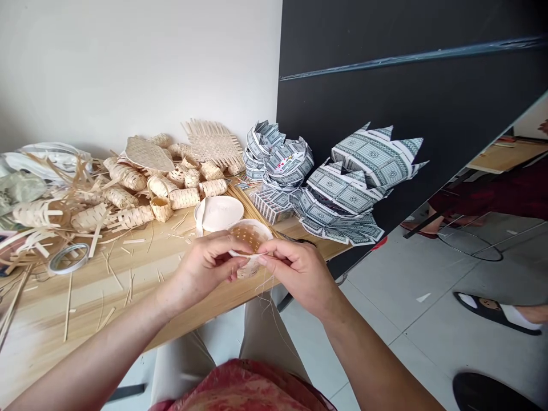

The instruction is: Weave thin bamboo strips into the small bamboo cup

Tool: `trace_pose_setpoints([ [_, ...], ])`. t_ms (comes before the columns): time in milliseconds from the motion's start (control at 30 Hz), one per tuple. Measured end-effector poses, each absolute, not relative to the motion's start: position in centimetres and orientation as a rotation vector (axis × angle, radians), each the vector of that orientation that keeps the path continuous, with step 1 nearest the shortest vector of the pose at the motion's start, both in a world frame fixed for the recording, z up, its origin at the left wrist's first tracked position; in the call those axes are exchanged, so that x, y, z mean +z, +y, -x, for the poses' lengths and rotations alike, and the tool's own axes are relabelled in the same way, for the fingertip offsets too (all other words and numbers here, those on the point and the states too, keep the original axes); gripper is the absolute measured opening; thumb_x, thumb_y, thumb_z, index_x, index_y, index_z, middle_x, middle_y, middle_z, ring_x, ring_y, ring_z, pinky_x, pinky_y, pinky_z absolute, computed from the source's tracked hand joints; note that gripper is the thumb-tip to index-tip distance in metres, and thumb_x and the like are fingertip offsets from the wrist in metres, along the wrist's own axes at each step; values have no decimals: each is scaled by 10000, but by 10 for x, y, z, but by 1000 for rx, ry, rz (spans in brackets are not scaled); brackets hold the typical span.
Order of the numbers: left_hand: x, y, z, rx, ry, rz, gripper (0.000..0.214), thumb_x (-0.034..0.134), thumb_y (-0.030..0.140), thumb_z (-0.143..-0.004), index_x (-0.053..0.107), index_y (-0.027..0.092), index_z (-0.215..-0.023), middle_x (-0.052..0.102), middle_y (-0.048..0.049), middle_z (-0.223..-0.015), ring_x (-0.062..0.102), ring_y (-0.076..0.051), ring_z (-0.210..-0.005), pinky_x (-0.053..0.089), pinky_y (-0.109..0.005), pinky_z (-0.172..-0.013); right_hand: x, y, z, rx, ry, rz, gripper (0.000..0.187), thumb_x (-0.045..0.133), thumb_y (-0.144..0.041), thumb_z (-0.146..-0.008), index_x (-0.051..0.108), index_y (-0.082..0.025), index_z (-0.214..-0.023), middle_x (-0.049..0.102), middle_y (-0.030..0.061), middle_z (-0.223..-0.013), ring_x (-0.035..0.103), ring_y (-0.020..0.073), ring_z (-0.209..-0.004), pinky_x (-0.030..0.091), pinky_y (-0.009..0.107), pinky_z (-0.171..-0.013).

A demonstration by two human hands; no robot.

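Observation:
A small woven basket with a pale rim is held over the table's front edge, its opening tilted up. My left hand is closed on the left side of the rim, thumb outside and fingers across the top. At the near right of the rim, my right hand pinches with thumb and forefinger, close to the left fingertips. Loose thin thread hangs in a tangle below that pinch; whether a needle is there cannot be seen. Just behind the basket lies a pale round disc with a strip across its left side.
Woven cylinders and flat woven pieces are heaped at the back left. A tape roll and splints lie on the wooden table. Folded paper-card bowls stand right, beside a dark panel. Another person's slippered foot shows at right.

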State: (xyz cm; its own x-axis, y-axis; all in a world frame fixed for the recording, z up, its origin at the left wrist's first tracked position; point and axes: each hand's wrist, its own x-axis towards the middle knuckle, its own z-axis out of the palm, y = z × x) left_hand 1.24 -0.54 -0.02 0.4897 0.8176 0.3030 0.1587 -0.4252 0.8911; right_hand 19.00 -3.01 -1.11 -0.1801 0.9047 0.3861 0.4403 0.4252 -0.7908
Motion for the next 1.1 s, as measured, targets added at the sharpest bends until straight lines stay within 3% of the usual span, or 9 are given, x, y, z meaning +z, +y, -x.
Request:
trace_pose_setpoints([
  [133, 1, -9, -9, 1036, 750, -2293, 127, 539, 166, -839, 662, 153, -811, 560, -5, -721, 555, -48, -526, 477, -143, -486, -13, -34, -191, 543, -1822, 1157, 124, 532, -209, -798, 626, -180, -723, 508, -31, -550, 427, 93, -491, 346, 219, -511],
  [233, -1, -11, -4, 1114, 712, -2668, 146, 499, 118, -861, 640, 152, -858, 590, -23, -753, 591, -79, -641, 485, -160, -573, -9, -43, -203, 440, -1899, 1136, 161, 511, -196, -824, 624, -190, -939, 466, -44, -544, 419, 101, -482, 366, 222, -512],
  [300, -2, -13, 2, 1115, 678, -2898, 179, 447, 92, -880, 617, 139, -914, 603, -40, -779, 597, -94, -680, 474, -169, -594, -4, -51, -215, 311, -1966, 1116, 264, 453, -171, -862, 554, -207, -1103, 511, -28, -619, 474, 115, -537, 396, 226, -541],
  [367, -2, -16, 7, 1074, 653, -3076, 219, 387, 94, -902, 596, 126, -960, 607, -50, -780, 583, -100, -653, 452, -185, -571, 4, -59, -226, 155, -2030, 1092, 288, 400, -147, -890, 511, -233, -1141, 584, 2, -747, 540, 125, -619, 419, 232, -576],
  [500, -1, -19, 11, 1042, 634, -3250, 278, 308, 127, -935, 585, 114, -962, 598, -45, -734, 548, -100, -574, 400, -215, -512, 19, -66, -236, -152, -2138, 1004, 212, 401, -132, -891, 554, -255, -972, 634, 10, -767, 579, 143, -644, 431, 259, -582],
  [633, 0, -22, 10, 1091, 620, -3317, 284, 286, 131, -942, 570, 129, -942, 594, -22, -702, 504, -86, -507, 357, -224, -461, 30, -61, -228, -365, -2239, 879, 290, 375, -60, -874, 610, -227, -842, 646, 19, -767, 576, 145, -708, 437, 262, -634],
  [900, 6, -27, 11, 1158, 566, -3473, 276, 281, 86, -929, 557, 106, -936, 594, -9, -689, 420, -78, -451, 334, -221, -411, 38, -53, -218, -560, -2298, 783, 327, 342, -42, -903, 627, -168, -807, 562, 10, -685, 492, 110, -638, 380, 234, -597],
  [1100, 4, -26, 10, 1181, 574, -3422, 281, 277, 87, -933, 557, 116, -929, 603, 0, -675, 430, -81, -454, 345, -217, -415, 36, -47, -213, -559, -2405, 785, 331, 377, -42, -892, 583, -159, -661, 544, 17, -668, 478, 117, -641, 331, 244, -566],
])
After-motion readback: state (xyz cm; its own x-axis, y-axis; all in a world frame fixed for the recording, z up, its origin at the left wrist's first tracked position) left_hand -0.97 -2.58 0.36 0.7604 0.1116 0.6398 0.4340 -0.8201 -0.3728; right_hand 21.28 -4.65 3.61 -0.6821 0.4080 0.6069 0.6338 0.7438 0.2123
